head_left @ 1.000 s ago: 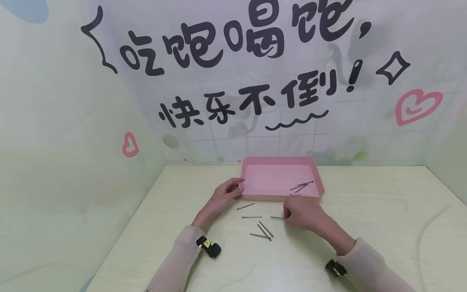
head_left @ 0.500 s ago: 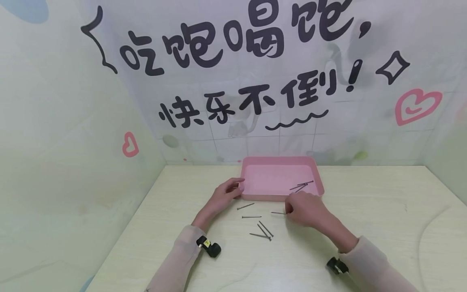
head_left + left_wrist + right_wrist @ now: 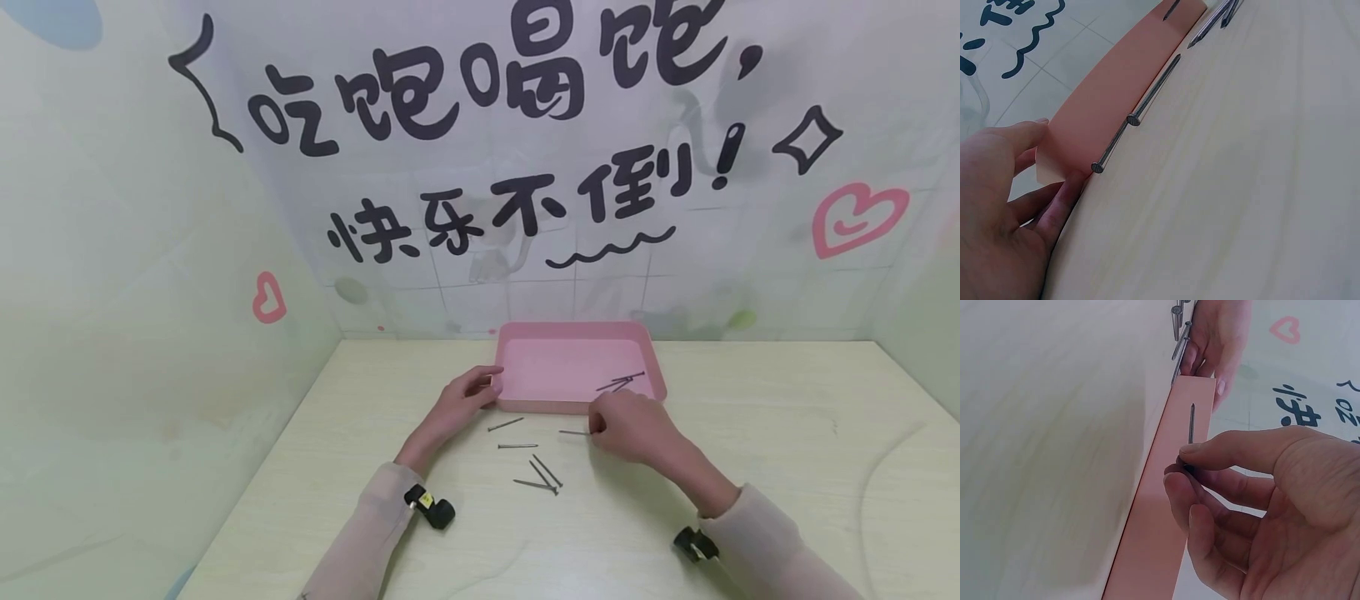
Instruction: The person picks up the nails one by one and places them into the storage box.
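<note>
A single nail (image 3: 573, 432) is pinched between the thumb and fingers of my right hand (image 3: 637, 425), just in front of the pink tray (image 3: 540, 407). In the right wrist view the nail's pointed shank (image 3: 1192, 422) sticks out past the thumb, and its head end is hidden by the fingers. My left hand (image 3: 461, 398) grips the tray's left end, fingertips at the rim and lower wall in the left wrist view. Inside the tray, toward its right side, lie several nails (image 3: 618, 382).
Several loose nails lie on the pale wooden table (image 3: 787, 442) before the tray: one nail (image 3: 505, 424) near its left front, another (image 3: 517, 447) nearer me, and a small cluster (image 3: 538, 482) below. A printed backdrop (image 3: 450, 308) rises behind the tray.
My right hand has moved slightly up and to the right with the nail, closer to the tray's front wall. My left hand and the loose nails on the table have stayed put.
</note>
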Tool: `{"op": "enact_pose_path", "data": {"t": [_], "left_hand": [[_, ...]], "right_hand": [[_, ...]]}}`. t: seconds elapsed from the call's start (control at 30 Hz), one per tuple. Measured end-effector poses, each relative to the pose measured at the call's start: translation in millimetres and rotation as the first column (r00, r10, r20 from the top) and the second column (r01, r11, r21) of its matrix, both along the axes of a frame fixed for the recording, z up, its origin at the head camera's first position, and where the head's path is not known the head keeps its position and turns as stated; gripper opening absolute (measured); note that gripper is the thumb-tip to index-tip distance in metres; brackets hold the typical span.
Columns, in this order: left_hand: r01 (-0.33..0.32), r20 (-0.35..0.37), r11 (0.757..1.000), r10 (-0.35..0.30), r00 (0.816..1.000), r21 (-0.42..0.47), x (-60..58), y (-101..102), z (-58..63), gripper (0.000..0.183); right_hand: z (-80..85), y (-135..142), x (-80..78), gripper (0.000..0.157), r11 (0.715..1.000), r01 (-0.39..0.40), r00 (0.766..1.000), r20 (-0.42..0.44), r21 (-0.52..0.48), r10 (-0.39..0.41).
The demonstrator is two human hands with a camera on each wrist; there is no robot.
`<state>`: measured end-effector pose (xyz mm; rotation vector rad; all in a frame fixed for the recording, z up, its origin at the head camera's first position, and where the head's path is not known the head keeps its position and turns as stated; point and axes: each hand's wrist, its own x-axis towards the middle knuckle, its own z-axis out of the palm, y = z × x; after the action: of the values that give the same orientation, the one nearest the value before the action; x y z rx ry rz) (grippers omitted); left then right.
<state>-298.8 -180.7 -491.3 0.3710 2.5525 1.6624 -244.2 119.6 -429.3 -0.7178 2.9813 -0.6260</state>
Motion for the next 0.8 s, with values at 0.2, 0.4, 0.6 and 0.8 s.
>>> {"op": "enact_pose_path", "data": {"t": [0.2, 0.4, 0.6, 0.8], "left_hand": [[-0.001, 0.004, 1.0, 0.001, 1.0, -0.004, 0.3, 0.1, 0.3, 0.043], [-0.005, 0.007, 1.0, 0.005, 1.0, -0.013, 0.2, 0.6, 0.7, 0.042], [-0.006, 0.001, 1.0, 0.006, 1.0, -0.009, 0.4, 0.6, 0.4, 0.042], [-0.001, 0.0, 1.0, 0.001, 1.0, -0.005, 0.3, 0.7, -0.1, 0.044]], "right_hand": [[2.0, 2.7, -1.7, 0.018, 1.0, 0.003, 1.0, -0.013, -0.007, -0.004], [2.4, 5.7, -4.0, 0.015, 1.0, 0.003, 0.999, -0.034, 0.0, -0.003], [3.5, 9.3, -6.6, 0.012, 1.0, -0.007, 0.997, -0.081, -0.003, 0.007], [4.7, 12.2, -9.7, 0.01, 1.0, 0.021, 0.998, -0.054, -0.011, -0.021]]}}
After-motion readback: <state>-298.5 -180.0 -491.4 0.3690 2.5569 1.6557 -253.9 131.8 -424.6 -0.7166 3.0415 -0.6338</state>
